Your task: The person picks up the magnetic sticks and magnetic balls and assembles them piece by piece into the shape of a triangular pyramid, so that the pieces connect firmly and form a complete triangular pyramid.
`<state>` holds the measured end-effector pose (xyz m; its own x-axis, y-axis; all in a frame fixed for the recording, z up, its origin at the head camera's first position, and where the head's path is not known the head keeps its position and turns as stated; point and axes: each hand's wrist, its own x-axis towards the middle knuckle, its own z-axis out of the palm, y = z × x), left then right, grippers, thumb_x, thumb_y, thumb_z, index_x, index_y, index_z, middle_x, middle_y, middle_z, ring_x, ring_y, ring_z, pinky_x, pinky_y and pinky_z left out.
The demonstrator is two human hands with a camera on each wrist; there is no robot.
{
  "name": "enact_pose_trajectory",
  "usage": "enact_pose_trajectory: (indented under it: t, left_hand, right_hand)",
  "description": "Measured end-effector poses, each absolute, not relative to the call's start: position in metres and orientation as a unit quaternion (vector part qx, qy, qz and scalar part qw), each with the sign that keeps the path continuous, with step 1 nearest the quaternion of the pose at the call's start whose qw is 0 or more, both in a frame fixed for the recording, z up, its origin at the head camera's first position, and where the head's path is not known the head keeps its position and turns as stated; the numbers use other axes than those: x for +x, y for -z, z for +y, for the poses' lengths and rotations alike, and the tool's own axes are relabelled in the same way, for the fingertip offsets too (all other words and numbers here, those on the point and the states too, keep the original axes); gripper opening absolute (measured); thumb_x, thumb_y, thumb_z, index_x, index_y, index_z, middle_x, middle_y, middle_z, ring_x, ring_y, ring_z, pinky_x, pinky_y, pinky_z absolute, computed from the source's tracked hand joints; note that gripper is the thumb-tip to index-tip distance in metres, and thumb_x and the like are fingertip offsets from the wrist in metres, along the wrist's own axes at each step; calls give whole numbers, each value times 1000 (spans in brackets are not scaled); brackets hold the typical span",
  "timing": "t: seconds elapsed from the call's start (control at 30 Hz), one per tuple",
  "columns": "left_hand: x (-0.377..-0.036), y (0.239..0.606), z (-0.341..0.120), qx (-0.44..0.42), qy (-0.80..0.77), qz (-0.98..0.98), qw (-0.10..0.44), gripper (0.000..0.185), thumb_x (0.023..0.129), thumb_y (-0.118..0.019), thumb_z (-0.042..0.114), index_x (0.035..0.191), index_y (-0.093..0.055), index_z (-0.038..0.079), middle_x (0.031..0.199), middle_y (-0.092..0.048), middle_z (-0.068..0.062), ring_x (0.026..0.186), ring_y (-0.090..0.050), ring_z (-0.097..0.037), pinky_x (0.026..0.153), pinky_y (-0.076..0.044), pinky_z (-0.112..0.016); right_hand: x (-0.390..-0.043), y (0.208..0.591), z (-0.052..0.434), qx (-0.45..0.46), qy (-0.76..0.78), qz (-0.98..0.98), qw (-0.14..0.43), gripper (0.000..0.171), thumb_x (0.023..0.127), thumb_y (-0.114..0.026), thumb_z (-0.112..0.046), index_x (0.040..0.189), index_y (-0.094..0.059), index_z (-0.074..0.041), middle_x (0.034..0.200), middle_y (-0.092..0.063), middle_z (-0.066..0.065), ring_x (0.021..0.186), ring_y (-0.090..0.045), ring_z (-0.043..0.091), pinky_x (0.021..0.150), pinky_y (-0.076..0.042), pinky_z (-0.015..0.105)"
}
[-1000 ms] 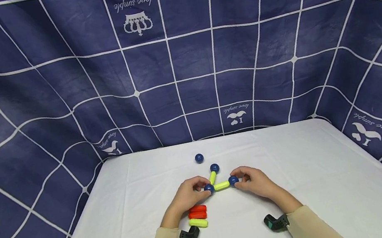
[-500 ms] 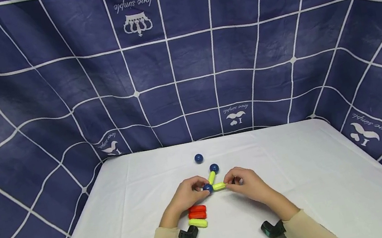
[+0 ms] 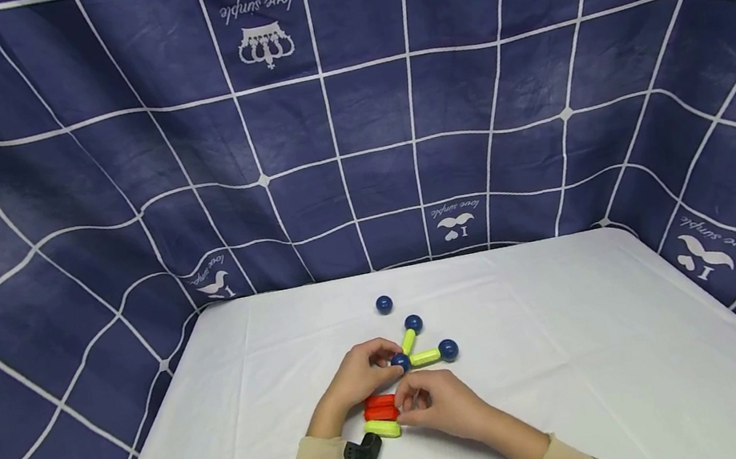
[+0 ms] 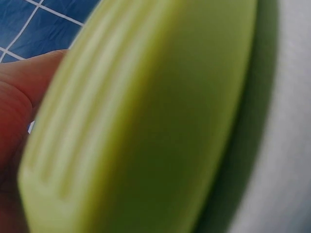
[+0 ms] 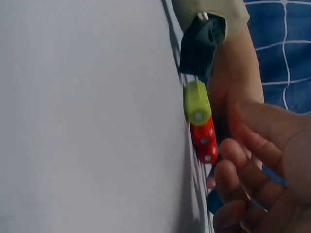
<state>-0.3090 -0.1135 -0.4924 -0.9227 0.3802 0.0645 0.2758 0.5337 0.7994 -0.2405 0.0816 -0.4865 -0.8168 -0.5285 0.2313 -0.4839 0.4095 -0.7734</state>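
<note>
My left hand (image 3: pixel 363 372) pinches a blue ball (image 3: pixel 401 363) between thumb and fingers. From that ball two yellow-green magnetic rods (image 3: pixel 425 357) spread out in a V, each ending in another blue ball (image 3: pixel 448 350). My right hand (image 3: pixel 441 404), fingers loosely bent, is just right of two red rods (image 3: pixel 381 414) and one yellow-green rod (image 3: pixel 383 428) lying side by side. In the right wrist view its fingertips are close to the red rods (image 5: pixel 204 136), with nothing seen between them. The loose yellow-green rod (image 4: pixel 146 116) fills the left wrist view.
A separate blue ball (image 3: pixel 384 305) lies farther back on the white tablecloth (image 3: pixel 574 325). Dark blue checked cloth (image 3: pixel 369 107) hangs behind and at both sides. A black wrist device (image 3: pixel 364 451) is on the left wrist, close to the loose yellow-green rod.
My right hand has left the right-hand ball and rod and moved left and nearer to me, beside the loose rods. The left hand stays on its ball.
</note>
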Motion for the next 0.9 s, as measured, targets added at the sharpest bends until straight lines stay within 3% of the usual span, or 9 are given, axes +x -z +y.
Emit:
enact_pose_trajectory:
  t: [0.2,0.53,0.9]
  left_hand:
    - [-309,493,-113,183,-451,871,62,25,85,-79,19,108,-72,23,89,-64,4,83,-54,-15,70,-43,-24]
    - [-308,491,-113,180,-451,872,63,24,86,-78,19,108,-71,23,92,-65,3,83,-55,-14,72,-44,-23]
    - [-309,492,-113,178,-448,874,65,24,86,-78,20,109,-71,24,90,-64,5,83,-55,-14,71,-44,-24]
  right_hand:
    - [-233,499,75,-292,432,853,14,20,78,-85,-25,88,-68,-24,78,-67,-13,61,-49,-5,56,-43,15]
    - [-224,501,68,-295,339,891,-62,25,74,-87,-32,85,-66,-26,79,-63,-14,61,-42,-9,58,-35,13]
    - [-227,499,69,-291,344,892,-36,21,77,-84,-25,86,-65,-24,78,-62,-12,60,-44,-7,56,-37,14]
